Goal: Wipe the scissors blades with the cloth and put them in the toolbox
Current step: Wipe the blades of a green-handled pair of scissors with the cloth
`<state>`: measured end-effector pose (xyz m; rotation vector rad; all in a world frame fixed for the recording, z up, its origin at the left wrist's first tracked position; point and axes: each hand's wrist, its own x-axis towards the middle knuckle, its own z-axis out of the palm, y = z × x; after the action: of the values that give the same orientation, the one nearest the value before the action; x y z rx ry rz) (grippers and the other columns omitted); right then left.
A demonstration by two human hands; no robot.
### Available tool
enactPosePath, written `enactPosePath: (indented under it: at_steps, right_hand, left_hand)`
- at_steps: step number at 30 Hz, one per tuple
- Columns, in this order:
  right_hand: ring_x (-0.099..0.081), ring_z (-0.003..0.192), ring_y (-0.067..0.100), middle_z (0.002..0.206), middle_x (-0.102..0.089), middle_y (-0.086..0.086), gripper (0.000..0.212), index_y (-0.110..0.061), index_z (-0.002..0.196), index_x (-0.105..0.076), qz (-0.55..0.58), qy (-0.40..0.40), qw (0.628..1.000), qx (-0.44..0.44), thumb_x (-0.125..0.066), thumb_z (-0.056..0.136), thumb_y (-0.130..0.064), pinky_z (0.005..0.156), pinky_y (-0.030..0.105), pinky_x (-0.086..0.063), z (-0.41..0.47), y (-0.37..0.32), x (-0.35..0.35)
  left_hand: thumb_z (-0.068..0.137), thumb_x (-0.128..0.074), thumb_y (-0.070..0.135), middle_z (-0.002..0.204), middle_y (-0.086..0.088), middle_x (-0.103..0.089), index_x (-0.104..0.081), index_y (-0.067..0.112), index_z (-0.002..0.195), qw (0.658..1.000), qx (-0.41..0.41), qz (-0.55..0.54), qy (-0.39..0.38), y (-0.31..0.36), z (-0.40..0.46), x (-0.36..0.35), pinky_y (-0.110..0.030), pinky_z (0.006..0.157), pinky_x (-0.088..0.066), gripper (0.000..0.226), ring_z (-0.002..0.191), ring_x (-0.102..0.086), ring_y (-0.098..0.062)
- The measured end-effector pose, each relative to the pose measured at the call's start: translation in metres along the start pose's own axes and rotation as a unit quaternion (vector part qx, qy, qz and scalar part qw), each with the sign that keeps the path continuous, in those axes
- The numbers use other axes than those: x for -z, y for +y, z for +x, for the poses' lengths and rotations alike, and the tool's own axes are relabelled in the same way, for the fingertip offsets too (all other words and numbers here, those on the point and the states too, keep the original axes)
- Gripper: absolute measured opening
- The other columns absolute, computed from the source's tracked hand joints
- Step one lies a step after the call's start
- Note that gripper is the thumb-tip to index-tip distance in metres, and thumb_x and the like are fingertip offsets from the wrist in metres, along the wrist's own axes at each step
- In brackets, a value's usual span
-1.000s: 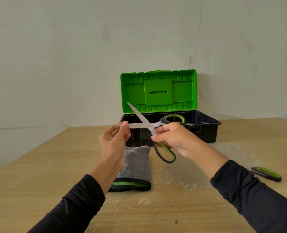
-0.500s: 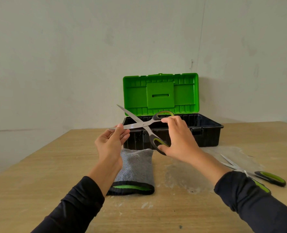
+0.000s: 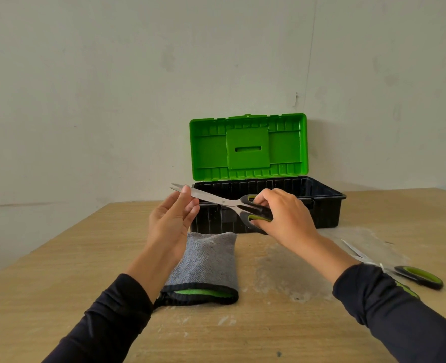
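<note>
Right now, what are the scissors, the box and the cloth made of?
Scissors: blades look like bare metal, grey with a dull shine; handles look like black and green plastic. Toolbox: moulded plastic, ribbed walls, glossy green lid. Cloth: soft grey woven fabric, fuzzy surface, probably terry or microfibre.

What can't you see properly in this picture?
- Head view: the floor of the black plastic toolbox with the green lid; its front wall and the hands block it.
- The handle loops of the held grey-and-green scissors; the right hand covers them.
- The second pair of scissors on the wooden table; the right sleeve hides part.
- The grey cloth; the left forearm covers its left side.
</note>
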<state>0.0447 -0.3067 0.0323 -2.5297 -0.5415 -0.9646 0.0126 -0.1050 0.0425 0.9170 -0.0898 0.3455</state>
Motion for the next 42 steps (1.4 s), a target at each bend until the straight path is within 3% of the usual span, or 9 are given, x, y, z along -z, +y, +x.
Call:
enactPosePath:
  at_steps: [5,14,21,24,29,36,39,40,42]
  right_hand:
    - [-0.061,0.095,0.015,0.105,-0.064,-0.004,0.037,-0.025,0.113,-0.066,-0.005,0.009,1.000,-0.005,-0.074,0.078,-0.032,0.071,0.027,-0.048,0.001,0.001,0.002]
    - [-0.064,0.084,0.013,0.095,-0.072,-0.003,0.037,-0.021,0.104,-0.073,0.039,0.007,0.999,-0.031,-0.082,0.069,-0.026,0.073,0.030,-0.054,0.001,0.005,0.007]
    - [-0.058,0.071,0.001,0.091,-0.069,-0.002,0.043,-0.015,0.110,-0.071,0.137,-0.108,0.985,-0.013,-0.082,0.068,-0.014,0.068,0.015,-0.050,0.009,0.013,0.025]
    - [-0.061,0.083,0.007,0.101,-0.071,0.001,0.042,-0.016,0.114,-0.068,0.083,-0.106,0.991,0.013,-0.079,0.074,-0.017,0.072,0.016,-0.048,0.010,0.019,0.024]
    - [-0.062,0.100,0.016,0.111,-0.067,-0.002,0.041,-0.019,0.122,-0.060,-0.025,-0.105,0.992,0.066,-0.067,0.083,-0.032,0.085,0.032,-0.051,0.003,0.016,0.020]
    - [-0.062,0.090,0.021,0.101,-0.069,0.005,0.034,-0.017,0.117,-0.066,-0.037,-0.066,0.995,0.059,-0.066,0.084,-0.026,0.079,0.030,-0.048,0.030,0.036,0.035]
    - [-0.062,0.096,0.024,0.109,-0.070,0.007,0.038,-0.015,0.122,-0.063,-0.068,-0.070,0.994,0.043,-0.065,0.085,-0.023,0.078,0.027,-0.041,0.056,0.054,0.045]
    - [-0.063,0.096,0.025,0.109,-0.070,0.008,0.037,-0.014,0.121,-0.064,-0.076,-0.078,0.993,0.035,-0.066,0.085,-0.022,0.078,0.027,-0.042,0.065,0.060,0.046]
    - [-0.063,0.092,0.026,0.108,-0.070,0.011,0.036,-0.013,0.119,-0.066,-0.087,-0.101,0.991,0.012,-0.067,0.084,-0.020,0.074,0.028,-0.043,0.079,0.072,0.044]
  left_hand:
    - [0.078,-0.064,0.014,0.082,0.000,-0.071,-0.069,0.007,0.095,0.999,-0.011,0.014,-0.040,0.001,0.002,0.000,-0.017,0.073,-0.056,0.019,0.076,-0.066,-0.008]
    - [0.086,-0.057,0.001,0.080,0.004,-0.075,-0.067,0.004,0.096,0.999,-0.022,0.029,-0.035,-0.002,-0.001,-0.002,-0.016,0.073,-0.056,0.015,0.078,-0.070,-0.007]
    - [0.085,-0.058,0.001,0.074,0.004,-0.075,-0.068,0.005,0.089,1.000,-0.019,0.013,-0.016,0.003,0.002,-0.004,-0.015,0.066,-0.055,0.011,0.075,-0.070,-0.007]
    - [0.085,-0.058,-0.001,0.074,0.001,-0.074,-0.067,0.003,0.086,1.000,-0.003,-0.007,-0.014,0.000,0.002,-0.007,-0.016,0.064,-0.056,0.010,0.074,-0.071,-0.009]
    - [0.084,-0.060,0.001,0.090,-0.009,-0.070,-0.066,0.000,0.092,1.000,0.019,-0.024,0.004,-0.005,0.006,-0.015,-0.017,0.063,-0.056,0.010,0.086,-0.069,-0.015]
    - [0.085,-0.061,0.003,0.100,-0.010,-0.067,-0.062,0.003,0.104,0.999,0.007,0.029,-0.021,-0.016,0.011,-0.035,-0.020,0.076,-0.057,0.019,0.095,-0.066,-0.016]
    - [0.086,-0.063,0.011,0.102,-0.006,-0.067,-0.062,0.011,0.110,0.950,-0.041,0.294,-0.098,-0.046,0.006,-0.039,-0.024,0.084,-0.054,0.024,0.098,-0.065,-0.016]
    - [0.086,-0.063,0.015,0.102,-0.002,-0.068,-0.064,0.015,0.108,0.904,-0.070,0.397,-0.140,-0.056,0.005,-0.041,-0.024,0.086,-0.053,0.022,0.099,-0.064,-0.014]
    - [0.088,-0.059,0.024,0.109,0.005,-0.065,-0.063,0.021,0.110,0.769,-0.121,0.581,-0.238,-0.070,0.003,-0.046,-0.018,0.088,-0.048,0.022,0.103,-0.060,-0.008]
